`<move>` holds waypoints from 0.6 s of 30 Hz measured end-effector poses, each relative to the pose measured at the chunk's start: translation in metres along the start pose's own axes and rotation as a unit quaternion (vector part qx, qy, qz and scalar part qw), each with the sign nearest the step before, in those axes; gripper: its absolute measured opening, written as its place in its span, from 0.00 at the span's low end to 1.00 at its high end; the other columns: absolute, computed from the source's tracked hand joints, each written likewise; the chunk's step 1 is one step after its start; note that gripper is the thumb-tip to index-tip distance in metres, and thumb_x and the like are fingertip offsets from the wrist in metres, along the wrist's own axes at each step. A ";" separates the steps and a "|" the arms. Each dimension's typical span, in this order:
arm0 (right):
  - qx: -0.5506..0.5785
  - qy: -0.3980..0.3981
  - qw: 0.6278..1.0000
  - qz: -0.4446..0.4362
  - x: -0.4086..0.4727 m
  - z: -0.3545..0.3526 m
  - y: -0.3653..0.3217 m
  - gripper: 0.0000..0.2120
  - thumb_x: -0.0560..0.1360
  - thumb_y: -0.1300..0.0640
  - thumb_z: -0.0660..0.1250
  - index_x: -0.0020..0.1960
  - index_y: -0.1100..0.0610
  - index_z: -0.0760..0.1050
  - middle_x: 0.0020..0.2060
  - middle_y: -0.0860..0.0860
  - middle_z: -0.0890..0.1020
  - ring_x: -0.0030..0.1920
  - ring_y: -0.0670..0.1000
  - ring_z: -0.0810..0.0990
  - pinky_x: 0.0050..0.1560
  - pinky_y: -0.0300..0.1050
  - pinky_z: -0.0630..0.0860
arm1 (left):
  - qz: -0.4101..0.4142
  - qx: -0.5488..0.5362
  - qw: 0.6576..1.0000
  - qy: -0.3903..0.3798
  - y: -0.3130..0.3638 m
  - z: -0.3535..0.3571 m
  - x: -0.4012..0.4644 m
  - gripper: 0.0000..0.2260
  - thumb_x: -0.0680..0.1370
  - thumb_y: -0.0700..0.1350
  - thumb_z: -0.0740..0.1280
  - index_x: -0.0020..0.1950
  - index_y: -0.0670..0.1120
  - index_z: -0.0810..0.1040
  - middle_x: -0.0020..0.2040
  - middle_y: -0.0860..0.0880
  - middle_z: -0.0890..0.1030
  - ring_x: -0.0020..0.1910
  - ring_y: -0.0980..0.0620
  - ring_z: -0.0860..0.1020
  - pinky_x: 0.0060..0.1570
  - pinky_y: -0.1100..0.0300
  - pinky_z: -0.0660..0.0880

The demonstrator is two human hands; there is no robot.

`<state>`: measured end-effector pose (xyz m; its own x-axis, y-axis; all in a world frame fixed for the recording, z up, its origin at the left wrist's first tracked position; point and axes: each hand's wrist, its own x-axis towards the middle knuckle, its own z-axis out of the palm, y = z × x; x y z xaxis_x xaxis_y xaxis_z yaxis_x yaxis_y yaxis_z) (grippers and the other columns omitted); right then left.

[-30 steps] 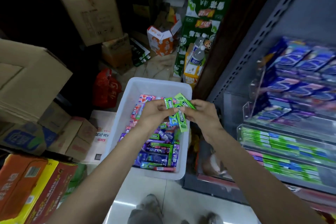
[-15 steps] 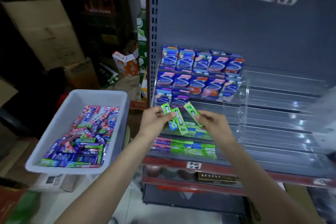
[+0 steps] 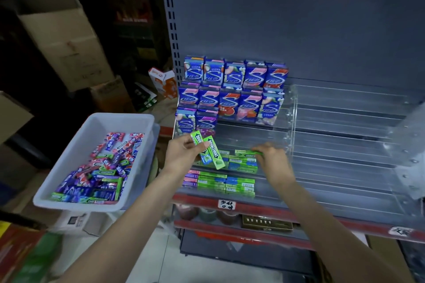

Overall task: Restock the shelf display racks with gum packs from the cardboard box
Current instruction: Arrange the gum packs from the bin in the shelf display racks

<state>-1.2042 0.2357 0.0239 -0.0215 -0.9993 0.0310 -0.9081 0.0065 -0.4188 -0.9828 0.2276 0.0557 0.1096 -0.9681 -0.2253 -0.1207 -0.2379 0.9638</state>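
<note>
Nearest to me, my left hand [image 3: 184, 153] grips a fan of green gum packs [image 3: 212, 155] in front of the clear display rack [image 3: 292, 122], fingers curled round their lower ends. My right hand [image 3: 272, 156] pinches a single green pack [image 3: 247, 153] lying flat over the green stacks [image 3: 242, 164] on a lower tier of the rack; the hand is blurred, so I cannot tell whether the pack touches the stack. To my left stands a white plastic tub [image 3: 138, 119] with loose gum packs [image 3: 101, 174] heaped inside. Further back, blue upright packs [image 3: 230, 94] fill the rack's upper tiers on the left. Behind everything rises the grey shelf back panel [image 3: 276, 18], and cardboard boxes [image 3: 66, 39] are stacked on the far left.
</note>
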 end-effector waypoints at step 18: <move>-0.105 -0.026 0.992 -0.068 -0.006 0.022 -0.005 0.15 0.79 0.60 0.60 0.66 0.54 0.72 0.62 0.48 0.71 0.61 0.49 0.70 0.56 0.41 0.73 | -0.017 0.032 0.999 -0.016 0.000 0.010 -0.002 0.17 0.70 0.46 0.75 0.49 0.34 0.78 0.50 0.35 0.80 0.51 0.39 0.80 0.57 0.43 0.76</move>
<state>-1.1902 0.2413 0.0054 0.1247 -0.9919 0.0252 -0.9683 -0.1272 -0.2150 -0.9932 0.2292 0.0551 0.0837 -0.9611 -0.2633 -0.1796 -0.2745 0.9447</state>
